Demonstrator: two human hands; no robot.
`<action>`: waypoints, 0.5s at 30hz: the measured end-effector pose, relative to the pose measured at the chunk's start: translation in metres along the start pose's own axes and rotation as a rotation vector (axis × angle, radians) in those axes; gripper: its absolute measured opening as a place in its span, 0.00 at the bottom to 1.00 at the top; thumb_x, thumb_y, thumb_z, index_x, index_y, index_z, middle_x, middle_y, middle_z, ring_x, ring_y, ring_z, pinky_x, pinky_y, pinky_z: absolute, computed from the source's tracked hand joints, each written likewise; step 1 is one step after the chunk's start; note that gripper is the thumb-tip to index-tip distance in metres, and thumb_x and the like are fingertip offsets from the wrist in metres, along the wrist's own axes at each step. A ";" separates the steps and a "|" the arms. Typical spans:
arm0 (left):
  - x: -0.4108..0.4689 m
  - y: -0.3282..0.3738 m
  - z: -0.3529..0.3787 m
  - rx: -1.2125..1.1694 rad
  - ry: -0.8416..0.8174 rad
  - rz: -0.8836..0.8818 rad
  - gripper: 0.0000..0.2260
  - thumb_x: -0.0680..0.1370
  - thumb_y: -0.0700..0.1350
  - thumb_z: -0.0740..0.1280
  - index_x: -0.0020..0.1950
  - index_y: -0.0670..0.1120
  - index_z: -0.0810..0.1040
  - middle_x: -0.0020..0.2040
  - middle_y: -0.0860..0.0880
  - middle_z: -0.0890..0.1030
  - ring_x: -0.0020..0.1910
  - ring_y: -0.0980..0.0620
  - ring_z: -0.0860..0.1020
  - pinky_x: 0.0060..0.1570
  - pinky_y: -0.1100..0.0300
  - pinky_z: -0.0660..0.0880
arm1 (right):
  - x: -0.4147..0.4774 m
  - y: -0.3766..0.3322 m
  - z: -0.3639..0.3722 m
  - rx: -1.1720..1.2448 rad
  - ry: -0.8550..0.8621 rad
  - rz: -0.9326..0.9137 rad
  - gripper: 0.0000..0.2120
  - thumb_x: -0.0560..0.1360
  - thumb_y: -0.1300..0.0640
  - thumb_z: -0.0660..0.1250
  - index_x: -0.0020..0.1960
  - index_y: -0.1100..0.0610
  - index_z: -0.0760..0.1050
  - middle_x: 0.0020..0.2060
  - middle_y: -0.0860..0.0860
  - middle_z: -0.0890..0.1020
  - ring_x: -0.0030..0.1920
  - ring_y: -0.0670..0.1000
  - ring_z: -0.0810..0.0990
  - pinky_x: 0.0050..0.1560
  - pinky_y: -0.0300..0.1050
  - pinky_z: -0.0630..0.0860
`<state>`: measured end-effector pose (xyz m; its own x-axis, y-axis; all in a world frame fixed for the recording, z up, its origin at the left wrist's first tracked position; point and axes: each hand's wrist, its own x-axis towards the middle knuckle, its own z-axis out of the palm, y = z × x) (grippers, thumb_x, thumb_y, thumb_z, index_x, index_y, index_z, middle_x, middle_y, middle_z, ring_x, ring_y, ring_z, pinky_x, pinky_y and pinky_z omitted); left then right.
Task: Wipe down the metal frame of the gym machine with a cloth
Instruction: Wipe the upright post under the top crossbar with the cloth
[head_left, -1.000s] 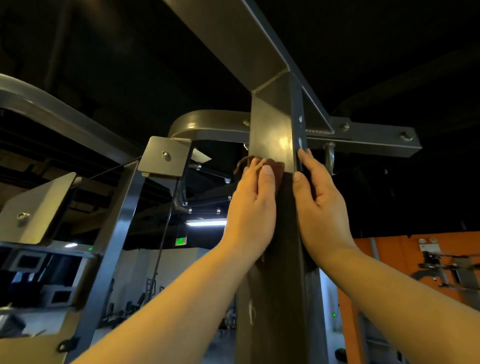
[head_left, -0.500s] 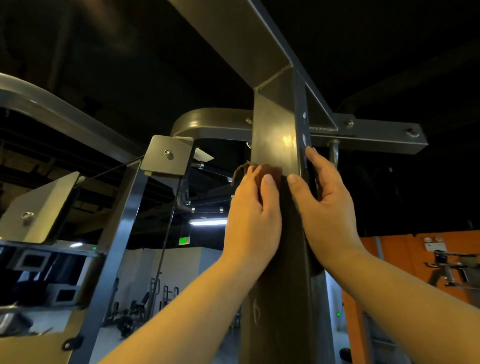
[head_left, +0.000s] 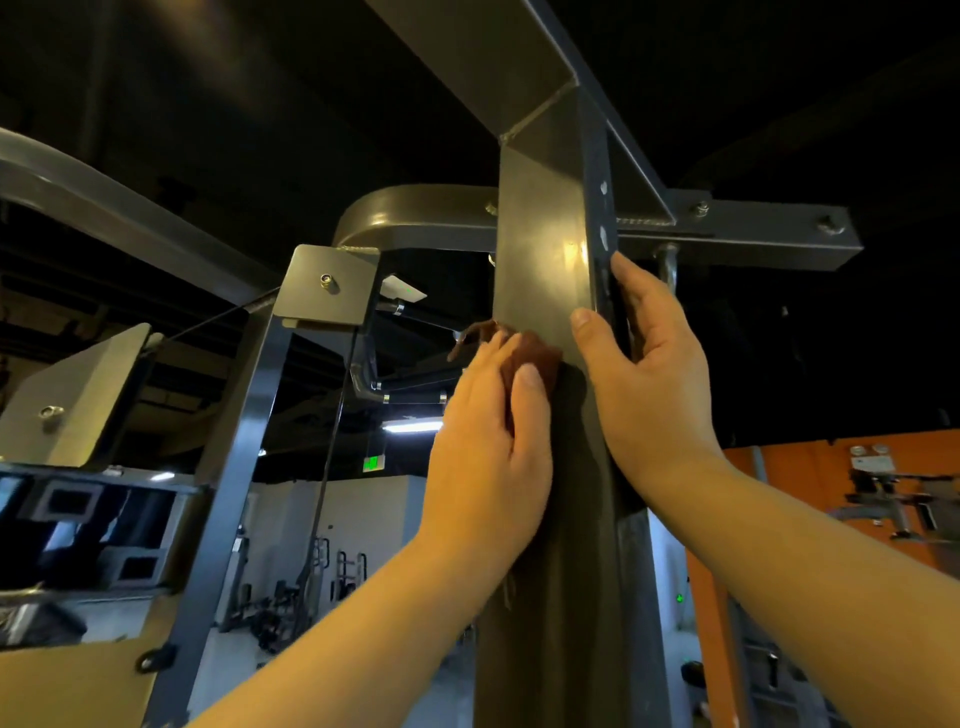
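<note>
Left hand (head_left: 488, 447) has slid a little down the upright post (head_left: 543, 234), its nearly straight fingers pressing the brown cloth (head_left: 537, 356) against the front face, below the welded joint. Right hand (head_left: 654, 379) grips the vertical post just beside it, thumb in front, fingers curled round the right edge.

Against upright post (head_left: 540, 234), left hand (head_left: 483, 457) presses cloth (head_left: 535, 358) (bunched, seemingly); right hand (head_left: 654, 374) grips the post
</note>
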<state>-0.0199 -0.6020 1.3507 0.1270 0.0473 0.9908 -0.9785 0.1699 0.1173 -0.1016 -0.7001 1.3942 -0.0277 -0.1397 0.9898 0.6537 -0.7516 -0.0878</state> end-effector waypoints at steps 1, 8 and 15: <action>-0.004 -0.001 -0.001 0.007 -0.010 0.019 0.23 0.85 0.58 0.54 0.78 0.53 0.70 0.75 0.58 0.73 0.76 0.62 0.67 0.76 0.52 0.67 | 0.000 0.000 0.000 0.002 0.001 0.000 0.27 0.83 0.53 0.65 0.80 0.47 0.62 0.72 0.38 0.70 0.66 0.31 0.70 0.57 0.18 0.67; 0.016 0.006 0.002 -0.091 -0.054 -0.086 0.22 0.85 0.59 0.52 0.78 0.56 0.68 0.76 0.57 0.71 0.77 0.57 0.67 0.77 0.47 0.66 | 0.000 -0.001 0.001 -0.002 0.016 0.016 0.27 0.83 0.53 0.65 0.80 0.46 0.62 0.69 0.35 0.70 0.59 0.20 0.67 0.54 0.16 0.65; -0.010 0.009 0.003 -0.006 -0.126 0.055 0.27 0.84 0.58 0.54 0.84 0.54 0.58 0.83 0.59 0.60 0.81 0.66 0.53 0.82 0.52 0.56 | 0.000 -0.001 0.000 0.035 0.015 0.030 0.26 0.82 0.54 0.66 0.78 0.46 0.64 0.60 0.31 0.74 0.58 0.23 0.71 0.54 0.20 0.70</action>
<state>-0.0308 -0.6038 1.3424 0.0517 -0.0672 0.9964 -0.9823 0.1766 0.0629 -0.1023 -0.6988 1.3940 -0.0191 -0.1721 0.9849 0.6805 -0.7239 -0.1133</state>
